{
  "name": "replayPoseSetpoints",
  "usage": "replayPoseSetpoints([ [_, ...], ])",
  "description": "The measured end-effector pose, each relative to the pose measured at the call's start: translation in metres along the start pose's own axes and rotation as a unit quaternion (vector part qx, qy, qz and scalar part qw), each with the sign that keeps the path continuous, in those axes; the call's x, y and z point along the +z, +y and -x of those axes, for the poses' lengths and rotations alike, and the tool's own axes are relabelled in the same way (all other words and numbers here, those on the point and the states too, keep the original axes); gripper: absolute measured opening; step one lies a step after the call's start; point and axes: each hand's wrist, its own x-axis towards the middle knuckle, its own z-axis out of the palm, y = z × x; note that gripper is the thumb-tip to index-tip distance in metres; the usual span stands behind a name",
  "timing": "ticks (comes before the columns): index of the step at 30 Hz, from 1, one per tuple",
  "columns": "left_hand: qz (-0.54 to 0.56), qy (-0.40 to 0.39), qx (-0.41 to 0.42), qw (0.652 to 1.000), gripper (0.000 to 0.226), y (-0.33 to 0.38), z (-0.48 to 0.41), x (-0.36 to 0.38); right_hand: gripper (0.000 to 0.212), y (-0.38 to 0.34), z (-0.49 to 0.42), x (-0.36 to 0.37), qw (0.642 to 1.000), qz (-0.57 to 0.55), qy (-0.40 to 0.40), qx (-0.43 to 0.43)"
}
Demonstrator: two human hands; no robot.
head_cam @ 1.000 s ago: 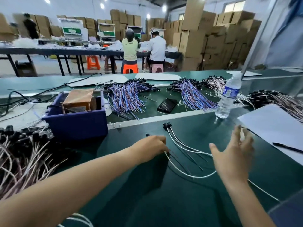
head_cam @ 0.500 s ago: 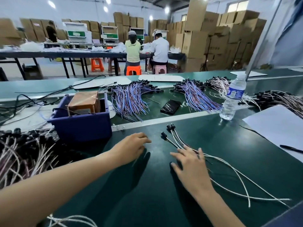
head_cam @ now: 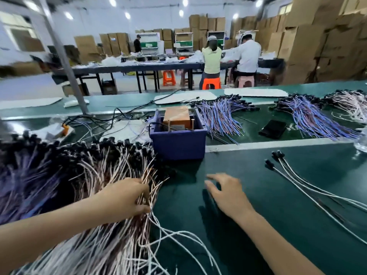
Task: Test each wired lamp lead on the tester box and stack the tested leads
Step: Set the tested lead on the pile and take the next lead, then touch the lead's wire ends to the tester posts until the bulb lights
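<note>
Left hand grips a few leads in the left pile, right hand slack above the bench; next, probably, tease one out for the tester box.

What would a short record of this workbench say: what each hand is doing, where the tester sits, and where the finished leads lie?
Left hand: grips wires at the edge of the lead pile
Right hand: open, fingers spread, holding nothing, over the green table
Tester box: inside the blue bin, beyond both hands
Stacked leads: three white ones, lying to the right
</note>
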Motion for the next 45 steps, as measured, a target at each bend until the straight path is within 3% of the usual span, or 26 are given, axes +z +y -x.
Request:
replayPoseSetpoints([
  [4,0.027,0.059,-0.020,0.998,0.026,0.004,0.004,0.011,0.044,-0.052,-0.009,0.045,0.993,-0.061,-0.067,-0.080],
  [7,0.060,0.099,-0.024,0.993,0.020,0.005,0.003,0.013,0.057,-0.061,-0.027,0.061,0.992,0.038,-0.086,-0.081],
  [10,0.081,0.163,-0.003,0.983,0.024,0.009,-0.006,0.013,0.051,-0.059,-0.041,0.065,0.984,0.123,-0.101,-0.076],
  [13,0.119,0.193,0.017,0.974,0.040,0.015,-0.024,0.018,0.029,-0.053,-0.047,0.060,0.984,0.133,-0.070,-0.097],
  [17,0.116,0.147,-0.032,0.982,0.066,0.022,-0.044,0.026,0.016,-0.046,-0.044,0.043,0.972,0.128,-0.070,-0.184],
  [20,0.109,0.169,-0.047,0.978,0.049,0.029,-0.050,0.031,0.013,-0.043,-0.042,0.015,0.966,0.095,-0.003,-0.239],
  [22,0.174,0.190,-0.047,0.965,0.034,0.034,-0.047,0.031,0.006,-0.038,-0.044,-0.004,0.963,0.080,0.078,-0.244],
  [24,0.334,0.166,-0.035,0.927,0.027,0.039,-0.045,0.028,0.003,-0.034,-0.051,-0.020,0.965,0.074,0.129,-0.215],
  [26,0.512,0.107,-0.030,0.852,0.026,0.041,-0.040,0.017,0.003,-0.026,-0.065,-0.034,0.964,0.081,0.169,-0.189],
  [29,0.631,0.079,-0.037,0.771,0.027,0.036,-0.030,-0.011,0.008,-0.004,-0.085,-0.051,0.968,0.096,0.198,-0.120],
  [31,0.654,0.064,-0.037,0.753,0.028,0.033,-0.022,-0.032,0.009,0.011,-0.092,-0.054,0.969,0.097,0.213,-0.074],
  [38,0.643,0.095,0.033,0.759,0.021,0.014,-0.001,-0.111,0.010,0.039,-0.080,-0.026,0.974,0.057,0.216,0.029],
  [41,0.688,0.049,0.043,0.722,0.019,-0.013,0.006,-0.128,0.012,0.050,-0.065,-0.020,0.976,0.016,0.212,0.041],
  [42,0.721,0.027,0.050,0.691,0.018,-0.021,0.007,-0.129,0.017,0.051,-0.060,-0.017,0.977,0.006,0.208,0.037],
  [45,0.838,-0.032,0.088,0.538,0.024,-0.032,0.003,-0.120,0.036,0.047,-0.049,-0.013,0.981,0.020,0.193,0.012],
])
